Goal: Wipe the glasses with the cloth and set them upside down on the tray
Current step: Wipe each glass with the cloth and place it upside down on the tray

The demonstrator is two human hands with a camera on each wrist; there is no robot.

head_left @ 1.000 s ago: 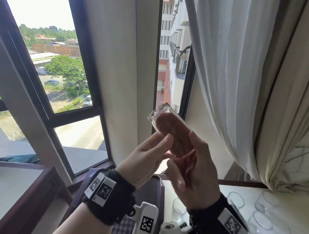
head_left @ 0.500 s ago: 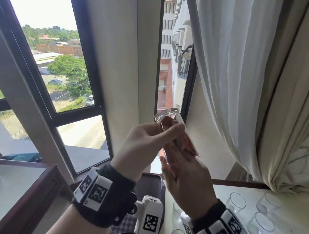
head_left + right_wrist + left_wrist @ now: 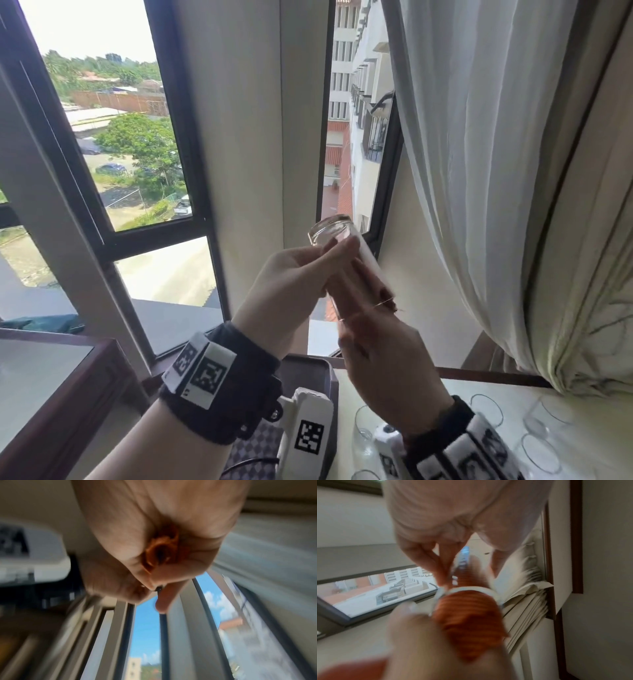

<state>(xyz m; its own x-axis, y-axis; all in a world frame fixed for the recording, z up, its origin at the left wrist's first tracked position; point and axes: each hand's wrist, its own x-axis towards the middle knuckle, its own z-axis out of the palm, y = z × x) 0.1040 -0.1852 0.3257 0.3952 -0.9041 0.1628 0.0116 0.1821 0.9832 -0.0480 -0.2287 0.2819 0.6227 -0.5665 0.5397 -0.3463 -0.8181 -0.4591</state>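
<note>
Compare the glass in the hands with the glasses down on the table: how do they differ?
The held glass is lifted and tilted, base up; the table glasses stand with rims up. An orange cloth is stuffed into the held glass by the right hand; no cloth shows in the table glasses. Both are clear glass.

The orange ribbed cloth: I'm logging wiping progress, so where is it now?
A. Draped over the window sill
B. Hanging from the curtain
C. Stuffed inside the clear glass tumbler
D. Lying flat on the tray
C: the orange ribbed cloth fills the mouth of the clear glass tumbler, pushed in by the right hand.
</note>
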